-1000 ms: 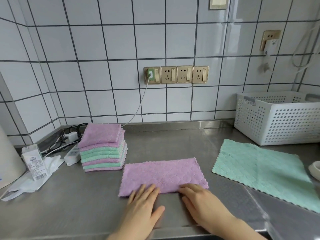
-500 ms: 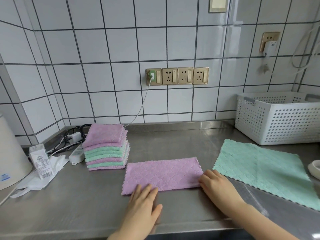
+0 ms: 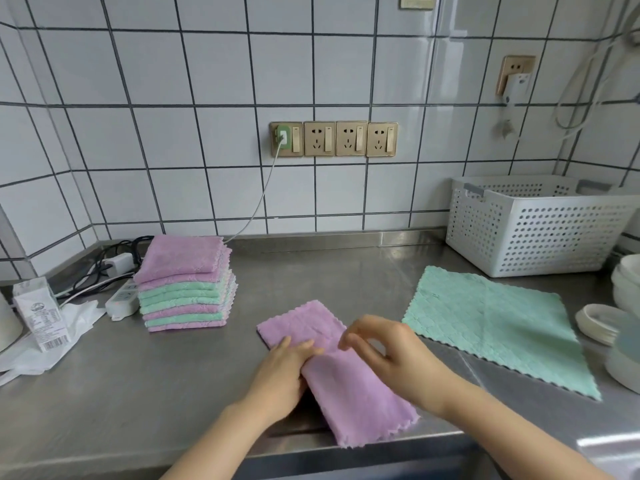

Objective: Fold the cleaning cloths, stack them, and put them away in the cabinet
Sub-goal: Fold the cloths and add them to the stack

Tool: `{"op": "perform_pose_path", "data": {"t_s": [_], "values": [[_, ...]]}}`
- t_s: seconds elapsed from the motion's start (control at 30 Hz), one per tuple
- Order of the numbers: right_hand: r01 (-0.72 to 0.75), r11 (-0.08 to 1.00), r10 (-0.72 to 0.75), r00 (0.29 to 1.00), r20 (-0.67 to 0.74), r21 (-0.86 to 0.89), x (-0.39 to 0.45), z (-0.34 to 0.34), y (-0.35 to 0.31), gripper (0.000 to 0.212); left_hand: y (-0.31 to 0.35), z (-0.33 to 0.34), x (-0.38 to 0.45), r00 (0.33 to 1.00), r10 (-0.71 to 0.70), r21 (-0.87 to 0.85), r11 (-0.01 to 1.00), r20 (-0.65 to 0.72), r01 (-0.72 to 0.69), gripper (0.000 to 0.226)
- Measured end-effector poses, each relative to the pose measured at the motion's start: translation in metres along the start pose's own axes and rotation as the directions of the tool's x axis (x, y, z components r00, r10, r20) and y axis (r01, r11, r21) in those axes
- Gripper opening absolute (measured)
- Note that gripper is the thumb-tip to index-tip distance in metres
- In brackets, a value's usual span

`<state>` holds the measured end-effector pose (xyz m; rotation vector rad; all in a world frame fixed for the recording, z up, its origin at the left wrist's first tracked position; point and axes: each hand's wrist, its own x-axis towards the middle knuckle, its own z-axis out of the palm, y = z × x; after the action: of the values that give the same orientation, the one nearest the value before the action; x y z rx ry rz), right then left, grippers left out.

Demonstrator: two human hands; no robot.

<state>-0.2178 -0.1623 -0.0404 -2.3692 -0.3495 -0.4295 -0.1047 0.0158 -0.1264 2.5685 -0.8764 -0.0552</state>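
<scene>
A purple cloth [image 3: 349, 386], folded into a long strip, lies slantwise on the steel counter [image 3: 180, 386], with its near end reaching the front edge. My left hand [image 3: 280, 372] rests on its left side, fingers straight on the fabric. My right hand [image 3: 388, 355] hovers over the strip's middle with fingers curled, fingertips pinching the fabric. A stack of folded purple and green cloths [image 3: 185, 285] stands at the back left. To the right, a green cloth [image 3: 498, 327] lies spread flat.
A white perforated basket [image 3: 540, 230] stands at the back right, with white bowls and lids [image 3: 602, 323] at the right edge. A power strip with cables [image 3: 121, 299], a small carton [image 3: 40, 313] and a plastic bag [image 3: 45, 344] sit at the left.
The purple strip lay straight across the counter; now it is turned slantwise, its right end swung toward me. My right hand moved from the strip's right end to its middle.
</scene>
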Motion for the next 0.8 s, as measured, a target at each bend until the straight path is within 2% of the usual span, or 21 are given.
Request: {"op": "perform_pose_path", "data": {"t_s": [0.1, 0.13, 0.2, 0.27, 0.33, 0.43, 0.5, 0.57, 0.63, 0.73, 0.8], "values": [[-0.163, 0.986, 0.158, 0.971, -0.180, -0.019, 0.003, -0.009, 0.046, 0.035, -0.013, -0.007, -0.009, 0.994, 0.113, -0.035, 0.993, -0.004, -0.113, 0.075], [-0.207, 0.975, 0.189, 0.963, -0.191, -0.082, 0.001, -0.009, 0.062, 0.041, -0.020, -0.009, -0.011, 0.992, 0.129, -0.047, 0.991, 0.005, -0.128, 0.075], [-0.253, 0.943, 0.239, 0.967, -0.091, -0.214, -0.006, -0.001, 0.087, 0.045, -0.029, -0.011, -0.012, 0.990, 0.138, -0.083, 0.987, 0.031, -0.135, 0.067], [-0.203, 0.933, 0.226, 0.973, 0.042, -0.298, -0.014, 0.011, 0.096, 0.048, -0.033, -0.013, -0.012, 0.985, 0.167, -0.100, 0.982, 0.041, -0.162, 0.063], [-0.109, 0.958, 0.141, 0.985, 0.102, -0.267, -0.018, 0.024, 0.089, 0.055, -0.037, -0.012, -0.011, 0.981, 0.187, -0.107, 0.978, 0.049, -0.181, 0.063], [0.076, 0.986, -0.058, 0.991, 0.124, -0.149, -0.016, 0.038, 0.077, 0.056, -0.041, -0.013, -0.011, 0.977, 0.203, -0.116, 0.974, 0.063, -0.195, 0.065], [0.157, 0.982, -0.147, 0.984, 0.100, -0.101, -0.016, 0.040, 0.074, 0.044, -0.040, -0.015, -0.012, 0.972, 0.222, -0.129, 0.969, 0.083, -0.211, 0.065], [0.177, 0.983, -0.171, 0.978, 0.116, -0.050, -0.017, 0.037, 0.076, 0.032, -0.040, -0.013, -0.014, 0.973, 0.225, -0.160, 0.964, 0.057, -0.214, 0.064], [0.142, 0.990, -0.138, 0.977, 0.162, -0.010, -0.021, 0.033, 0.080, 0.030, -0.039, -0.010, -0.021, 0.964, 0.264, -0.163, 0.950, -0.043, -0.268, 0.053], [0.074, 0.997, -0.075, 0.976, 0.205, 0.015, -0.027, 0.031, 0.085, 0.033, -0.041, -0.006, -0.037, 0.879, 0.421, -0.099, 0.888, -0.223, -0.450, 0.040], [0.042, 0.999, -0.045, 0.969, 0.245, 0.018, -0.027, 0.032, 0.088, 0.031, -0.039, -0.005, -0.047, 0.847, 0.478, -0.064, 0.861, -0.231, -0.504, 0.038]]}}
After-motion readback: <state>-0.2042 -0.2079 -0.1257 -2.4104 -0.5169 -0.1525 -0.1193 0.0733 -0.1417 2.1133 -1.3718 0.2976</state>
